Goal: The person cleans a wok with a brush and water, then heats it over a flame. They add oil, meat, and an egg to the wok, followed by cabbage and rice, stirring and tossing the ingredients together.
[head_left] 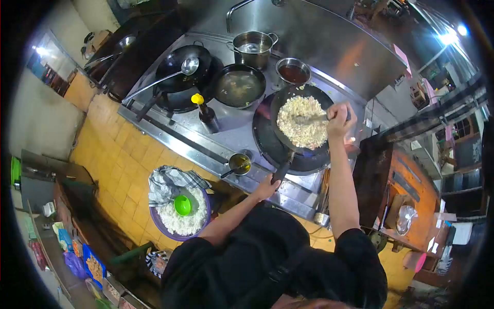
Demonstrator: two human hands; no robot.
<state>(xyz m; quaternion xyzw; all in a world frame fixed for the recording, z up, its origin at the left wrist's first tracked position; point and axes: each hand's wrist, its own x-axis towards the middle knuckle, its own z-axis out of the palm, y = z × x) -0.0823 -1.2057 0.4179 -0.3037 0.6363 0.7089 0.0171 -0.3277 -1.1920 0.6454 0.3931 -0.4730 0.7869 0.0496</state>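
Observation:
My left hand (266, 188) is wrapped round the handle of a dark frying pan (291, 149). Pale yellow fried rice (302, 126) with small bits mixed in covers much of the pan. My right hand (340, 119) grips the handle of a spatula (311, 119), whose blade rests in the rice. The pan sits over a larger black wok (267, 141) on the steel stove. Just left of the pan handle stands a small metal cup (240, 164) of yellowish liquid, with a utensil in it.
Behind are a steel pot (252, 45), a bowl of reddish-brown liquid (293, 72) and a pan of cloudy liquid (239, 86). Leftward are a ladle (190, 66) across a wok and a yellow-capped bottle (208, 116). A purple tub (180, 238) holds white rice, a green bowl and a cloth.

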